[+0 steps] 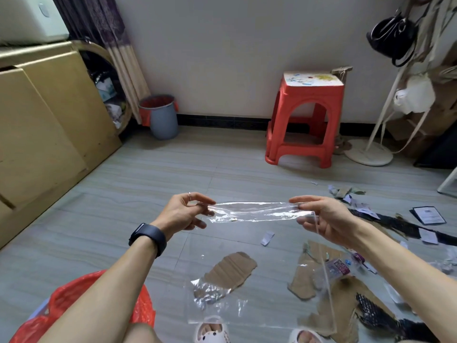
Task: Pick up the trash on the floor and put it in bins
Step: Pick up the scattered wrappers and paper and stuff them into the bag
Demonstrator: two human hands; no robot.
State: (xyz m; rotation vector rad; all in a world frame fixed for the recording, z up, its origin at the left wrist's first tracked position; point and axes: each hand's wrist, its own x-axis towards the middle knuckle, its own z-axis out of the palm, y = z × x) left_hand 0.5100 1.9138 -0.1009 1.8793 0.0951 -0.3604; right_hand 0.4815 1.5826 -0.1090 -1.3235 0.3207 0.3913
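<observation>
You stand on a grey tiled floor (118, 194) in a small room with a pale wall. A red stool (304, 125) stands by the wall. A grey bin (163, 120) with a red liner sits in the corner, well apart from you. Big cardboard sheets (44, 125) lean on the left. A black handbag (393, 38) hangs on a stand at the right. A red bag (139, 305) lies low by your left arm. Torn cardboard pieces (230, 271), paper scraps (267, 238) and a plastic bottle (336, 268) lie on the floor in front of your sandals (210, 330).

The bottle has a purple label, and a dark card (429, 215) near the right edge has print on it, but the words are too small to read.

Your left hand (183, 214), with a black watch (148, 237) on the wrist, pinches one top corner of a clear plastic bag (252, 211). Your right hand (324, 219) pinches the other corner. The top edge is pulled tight between both hands, up in the air. The rest of the bag hangs down toward your feet, so you see the floor trash through it.
</observation>
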